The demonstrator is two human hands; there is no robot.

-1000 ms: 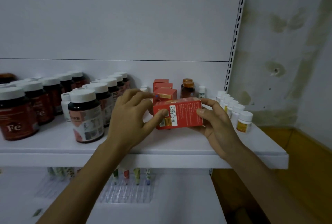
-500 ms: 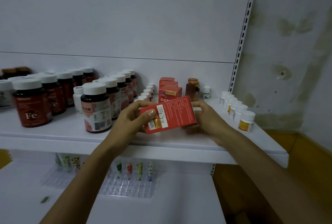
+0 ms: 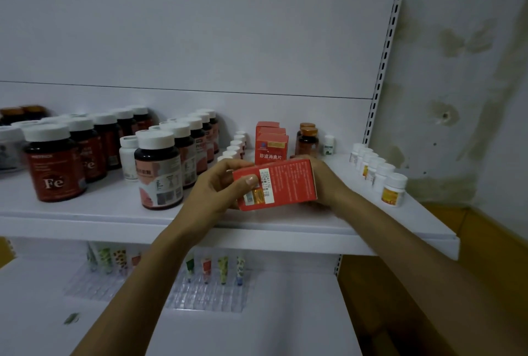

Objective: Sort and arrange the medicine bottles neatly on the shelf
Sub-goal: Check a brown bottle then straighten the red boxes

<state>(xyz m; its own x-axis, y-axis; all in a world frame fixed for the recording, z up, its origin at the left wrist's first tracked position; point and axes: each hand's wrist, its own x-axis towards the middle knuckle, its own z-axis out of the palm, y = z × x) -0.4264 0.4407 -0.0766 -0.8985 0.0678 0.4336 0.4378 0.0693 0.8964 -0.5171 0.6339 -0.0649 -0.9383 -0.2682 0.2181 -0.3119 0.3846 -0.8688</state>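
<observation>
Box point(image 3: 281, 184), red, held in both my hands, tilted just above the front of the shelf point(image 3: 114, 210).
My left hand point(image 3: 213, 188) pinches its left end, thumb on the label; my right hand point(image 3: 324, 181) wraps the right end from behind. I judge it should go upright, face forward, squarely in front of the red boxes point(image 3: 271, 145). I count two files of roughly five dark jars point(image 3: 54, 170), about five small white bottles point(image 3: 235, 145), three red boxes, two amber bottles point(image 3: 308, 139), one green-labelled bottle point(image 3: 329, 145) and six white pots point(image 3: 385, 174).
</observation>
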